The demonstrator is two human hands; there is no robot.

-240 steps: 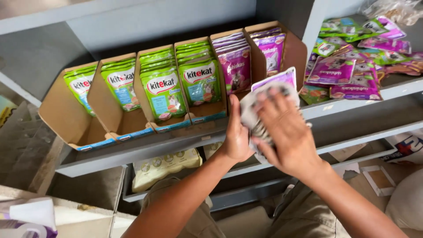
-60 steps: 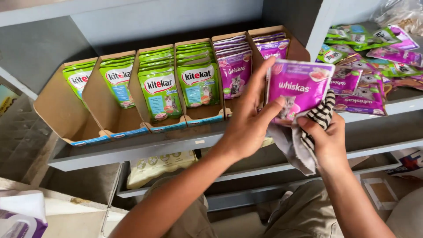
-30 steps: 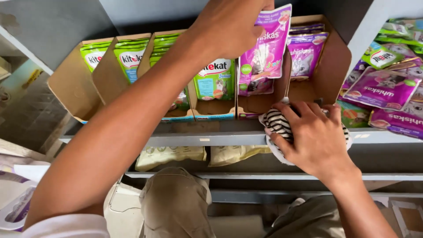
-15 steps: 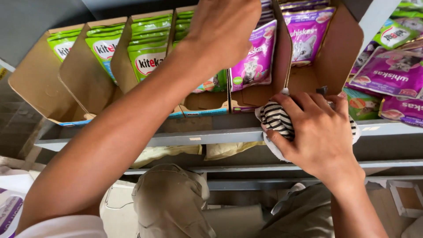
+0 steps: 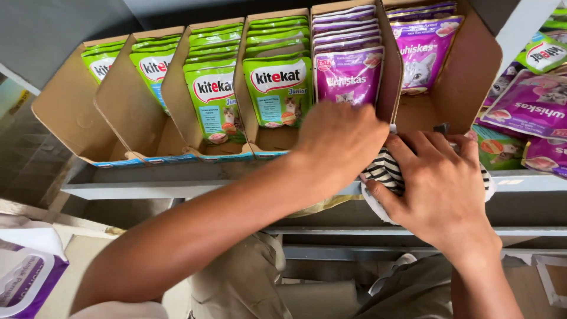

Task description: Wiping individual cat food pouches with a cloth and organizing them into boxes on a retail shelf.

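My left hand (image 5: 339,139) reaches into a cardboard display box (image 5: 387,77) on the grey shelf (image 5: 177,180), its fingers at the bottom of the front purple pet-food pouch (image 5: 348,74) in a row of purple pouches. My right hand (image 5: 440,186) presses a black-and-white striped cloth (image 5: 384,171) against the shelf's front edge, just below the box. Another row of purple pouches (image 5: 422,50) stands in the box to the right.
Several rows of green pouches (image 5: 277,82) fill cardboard boxes to the left. Loose purple and green pouches (image 5: 525,112) lie on the shelf at the right. A lower shelf (image 5: 307,227) runs beneath. A purple-and-white bag (image 5: 26,280) sits at bottom left.
My left hand lifted a purple pouch up, lowered it into the purple row, and now rests at its base. My right hand moved with the cloth onto the shelf edge and stayed.
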